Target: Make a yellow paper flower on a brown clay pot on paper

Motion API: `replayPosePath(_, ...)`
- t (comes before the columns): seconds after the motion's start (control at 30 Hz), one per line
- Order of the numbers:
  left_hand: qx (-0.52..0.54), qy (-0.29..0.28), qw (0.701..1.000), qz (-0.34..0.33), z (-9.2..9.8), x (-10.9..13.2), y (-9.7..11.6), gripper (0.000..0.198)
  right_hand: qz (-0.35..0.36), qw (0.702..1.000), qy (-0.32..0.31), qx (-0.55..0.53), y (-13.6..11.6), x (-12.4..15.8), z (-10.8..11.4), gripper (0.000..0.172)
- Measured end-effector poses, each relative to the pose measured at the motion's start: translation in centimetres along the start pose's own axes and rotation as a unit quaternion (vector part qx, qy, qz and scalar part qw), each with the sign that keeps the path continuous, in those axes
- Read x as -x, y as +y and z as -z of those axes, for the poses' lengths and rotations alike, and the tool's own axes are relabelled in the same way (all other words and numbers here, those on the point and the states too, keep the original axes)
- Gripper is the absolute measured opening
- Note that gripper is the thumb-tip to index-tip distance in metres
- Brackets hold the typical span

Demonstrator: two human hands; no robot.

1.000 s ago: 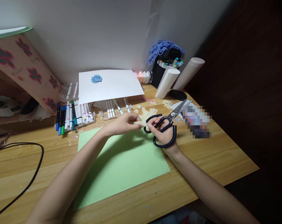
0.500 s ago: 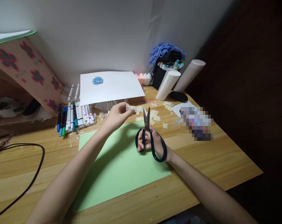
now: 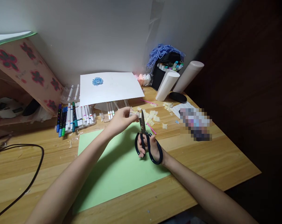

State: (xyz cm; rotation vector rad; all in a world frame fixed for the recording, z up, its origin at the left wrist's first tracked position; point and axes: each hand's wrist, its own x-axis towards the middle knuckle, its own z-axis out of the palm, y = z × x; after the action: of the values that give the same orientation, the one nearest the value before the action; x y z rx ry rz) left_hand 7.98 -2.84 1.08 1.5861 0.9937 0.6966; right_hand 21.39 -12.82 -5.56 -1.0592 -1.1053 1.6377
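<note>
My left hand (image 3: 119,119) pinches a small pale yellow paper strip (image 3: 134,113) above the far edge of a green paper sheet (image 3: 118,166). My right hand (image 3: 150,149) grips black-handled scissors (image 3: 144,138), blades pointing away from me and closed against the strip's end. A scatter of pale yellow paper scraps (image 3: 153,115) lies on the wooden table (image 3: 213,155) just beyond the blades.
A white sheet (image 3: 111,87) with a blue fluffy clump (image 3: 97,81) rests over marker trays (image 3: 74,116). A black pen holder (image 3: 165,70) with blue yarn, two white cylinders (image 3: 178,81) and a black oval lid (image 3: 177,97) stand at back right. A black cable (image 3: 26,174) loops at left.
My right hand swung the scissors from pointing right to pointing away, then brought the blades up to the strip. My left hand lifted the strip slightly and holds it at the blades.
</note>
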Motion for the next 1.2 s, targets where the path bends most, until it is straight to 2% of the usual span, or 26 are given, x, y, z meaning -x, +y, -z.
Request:
replayPosePath(0.23,0.007,-0.003,1.0,-0.001,-0.1,-0.1,-0.2,0.012,0.025,1.0,0.006,-0.002,0.6,-0.1,0.3,0.069)
replayPosePath(0.43,0.05,0.003,0.999,0.015,0.0,-0.3,-0.5,0.011,-0.001,0.999,0.032,-0.038,1.0,-0.3,0.2,0.065)
replayPosePath(0.53,0.034,0.004,0.999,0.006,0.2,-0.3,-0.8,0.02,-0.027,0.996,0.06,-0.067,0.1,-0.6,0.2,0.071)
replayPosePath(0.63,-0.017,0.017,1.0,0.003,0.4,-0.4,-1.0,0.031,-0.101,0.985,0.018,-0.136,-1.5,-0.8,0.5,0.078)
replayPosePath(0.77,-0.045,0.048,0.998,0.017,0.5,-0.5,-1.2,0.039,-0.155,0.975,-0.044,-0.155,-2.6,-0.8,0.9,0.073)
replayPosePath(0.87,-0.034,0.072,0.997,0.017,0.6,-0.6,-1.2,0.042,-0.141,0.983,-0.053,-0.105,-1.9,-0.7,0.6,0.07)
replayPosePath(0.97,-0.036,0.096,0.995,0.018,0.6,-0.5,-1.1,0.042,-0.115,0.989,-0.036,-0.081,-0.8,-0.5,0.2,0.066)
replayPosePath(1.2,0.051,0.127,0.99,0.032,0.2,-0.2,-0.5,0.041,-0.087,0.994,-0.015,-0.064,-0.1,-0.3,-0.1,0.062)
